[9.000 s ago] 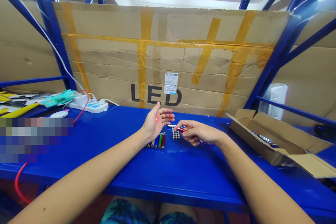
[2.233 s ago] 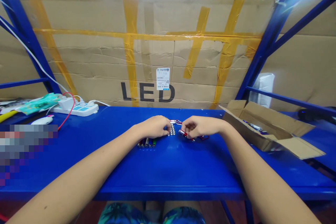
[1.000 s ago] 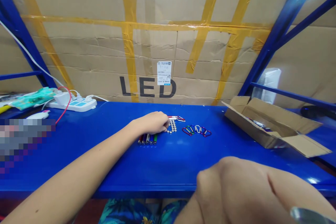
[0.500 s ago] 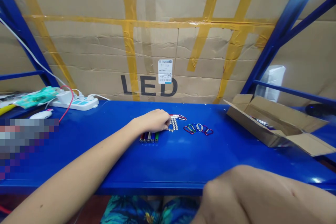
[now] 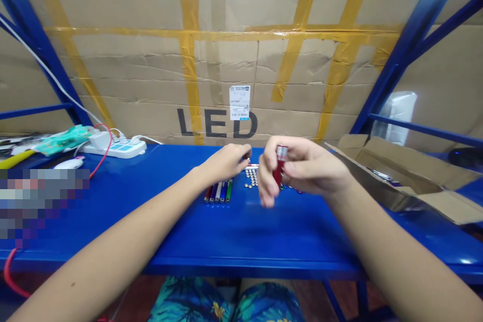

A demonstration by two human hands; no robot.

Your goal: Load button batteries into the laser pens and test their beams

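Right hand (image 5: 307, 167): fingers closed round red tube (image 5: 278, 175), above bench (image 5: 188, 241). Left hand (image 5: 225, 161): fingers curled near small silver discs (image 5: 252, 177), can't tell if holding. Risk: a low sweep could scatter them.

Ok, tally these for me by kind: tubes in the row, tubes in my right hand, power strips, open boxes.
Tubes in the row: 5
Red tube in right hand: 1
Power strip: 1
Open box: 1
Total: 8

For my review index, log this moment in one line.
left hand: by tube row, contents unclear; right hand: holding red tube; metal discs: between hands; open carton: far right
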